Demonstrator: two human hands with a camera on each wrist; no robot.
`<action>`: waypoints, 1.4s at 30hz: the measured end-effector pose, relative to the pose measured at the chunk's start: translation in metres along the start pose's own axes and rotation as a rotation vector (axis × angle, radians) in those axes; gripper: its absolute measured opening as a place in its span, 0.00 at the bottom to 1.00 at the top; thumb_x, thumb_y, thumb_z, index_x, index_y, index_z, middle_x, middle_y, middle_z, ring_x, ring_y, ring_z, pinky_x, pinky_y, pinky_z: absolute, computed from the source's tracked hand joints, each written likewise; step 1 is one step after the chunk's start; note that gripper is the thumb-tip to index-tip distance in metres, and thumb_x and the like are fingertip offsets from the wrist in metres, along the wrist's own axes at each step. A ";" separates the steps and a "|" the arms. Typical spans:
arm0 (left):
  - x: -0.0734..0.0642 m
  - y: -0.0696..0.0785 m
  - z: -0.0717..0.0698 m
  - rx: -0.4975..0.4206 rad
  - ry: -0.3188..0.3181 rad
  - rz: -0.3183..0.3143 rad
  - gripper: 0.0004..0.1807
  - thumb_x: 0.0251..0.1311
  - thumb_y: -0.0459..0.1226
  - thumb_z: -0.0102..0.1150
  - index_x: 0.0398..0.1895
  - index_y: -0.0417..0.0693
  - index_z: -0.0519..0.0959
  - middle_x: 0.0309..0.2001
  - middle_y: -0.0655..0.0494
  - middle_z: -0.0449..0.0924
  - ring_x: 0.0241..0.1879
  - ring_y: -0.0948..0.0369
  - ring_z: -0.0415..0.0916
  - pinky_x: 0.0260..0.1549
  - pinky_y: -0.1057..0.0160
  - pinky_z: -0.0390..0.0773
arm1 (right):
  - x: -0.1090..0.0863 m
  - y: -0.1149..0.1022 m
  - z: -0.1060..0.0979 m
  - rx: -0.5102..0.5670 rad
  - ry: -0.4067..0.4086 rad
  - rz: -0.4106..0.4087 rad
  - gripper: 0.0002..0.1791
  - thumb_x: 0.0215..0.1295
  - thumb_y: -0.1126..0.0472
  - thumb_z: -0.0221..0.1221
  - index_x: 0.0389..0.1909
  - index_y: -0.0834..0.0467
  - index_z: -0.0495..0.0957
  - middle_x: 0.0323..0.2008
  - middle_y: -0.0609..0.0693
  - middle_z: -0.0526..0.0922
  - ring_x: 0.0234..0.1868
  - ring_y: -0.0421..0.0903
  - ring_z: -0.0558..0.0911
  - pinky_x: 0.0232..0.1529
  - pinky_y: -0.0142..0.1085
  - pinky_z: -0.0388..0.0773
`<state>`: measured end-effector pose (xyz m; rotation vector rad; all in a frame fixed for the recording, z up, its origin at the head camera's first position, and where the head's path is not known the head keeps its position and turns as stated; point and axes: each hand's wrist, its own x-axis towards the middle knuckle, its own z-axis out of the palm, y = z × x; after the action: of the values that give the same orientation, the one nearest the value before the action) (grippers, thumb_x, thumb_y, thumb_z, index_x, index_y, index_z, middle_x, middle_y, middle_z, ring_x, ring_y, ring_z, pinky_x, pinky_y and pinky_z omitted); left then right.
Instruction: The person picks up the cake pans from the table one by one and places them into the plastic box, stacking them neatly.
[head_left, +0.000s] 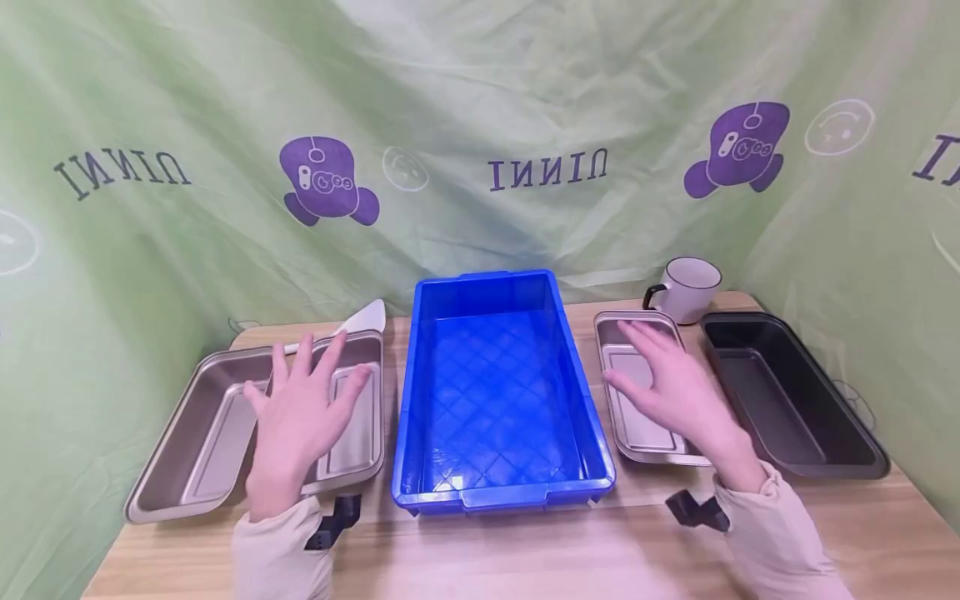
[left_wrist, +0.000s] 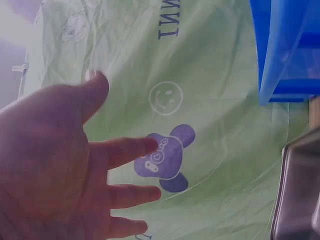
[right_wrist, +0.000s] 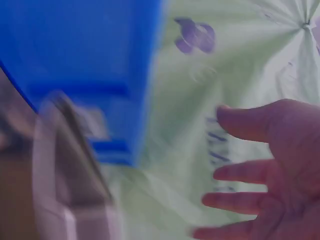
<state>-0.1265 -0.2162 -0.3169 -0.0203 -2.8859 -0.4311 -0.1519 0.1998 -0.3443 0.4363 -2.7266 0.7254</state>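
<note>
My left hand (head_left: 300,421), fingers spread straight, hovers over two metal loaf pans on the left, the outer pan (head_left: 219,442) and the inner pan (head_left: 363,437). It partly covers both. Over a third metal loaf pan (head_left: 639,429) hangs my right hand (head_left: 681,390), its fingers extended and thumb apart. Neither hand grips anything; the left wrist view shows the left palm (left_wrist: 47,165) and the right wrist view the right hand (right_wrist: 290,172) against the curtain. Between the hands stands a blue plastic bin (head_left: 495,400). A black loaf pan (head_left: 787,408) lies at the far right.
Behind the left pans lies a white flat-bladed tool (head_left: 367,317), its handle partly hidden. A white mug (head_left: 692,290) with a black handle stands at the back right. A green printed curtain (head_left: 465,200) surrounds the wooden table (head_left: 540,554). Both sleeves bear black mounts.
</note>
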 end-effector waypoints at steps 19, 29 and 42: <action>-0.067 -0.085 -0.018 -0.055 0.151 -0.082 0.28 0.72 0.48 0.42 0.72 0.50 0.60 0.63 0.33 0.64 0.66 0.30 0.50 0.49 0.18 0.32 | 0.006 0.007 0.039 0.701 -0.394 0.222 0.34 0.61 0.66 0.62 0.60 0.83 0.60 0.54 0.76 0.72 0.56 0.66 0.75 0.52 0.46 0.77; -0.083 -0.127 -0.013 -0.019 0.075 -0.152 0.30 0.73 0.49 0.39 0.73 0.45 0.56 0.63 0.29 0.62 0.58 0.29 0.59 0.45 0.20 0.44 | 0.012 0.012 0.044 0.903 -0.499 0.262 0.39 0.60 0.68 0.60 0.64 0.82 0.52 0.60 0.78 0.64 0.63 0.69 0.65 0.57 0.47 0.73; -0.096 -0.185 -0.001 0.020 0.140 -0.216 0.29 0.65 0.43 0.51 0.58 0.25 0.66 0.50 0.19 0.66 0.46 0.27 0.65 0.41 0.35 0.66 | 0.013 0.012 0.045 0.930 -0.507 0.261 0.39 0.60 0.69 0.60 0.65 0.82 0.51 0.61 0.78 0.64 0.61 0.68 0.68 0.53 0.45 0.76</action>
<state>-0.0414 -0.3912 -0.3902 0.3141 -2.7634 -0.4229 -0.1765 0.1839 -0.3828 0.4921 -2.7213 2.2291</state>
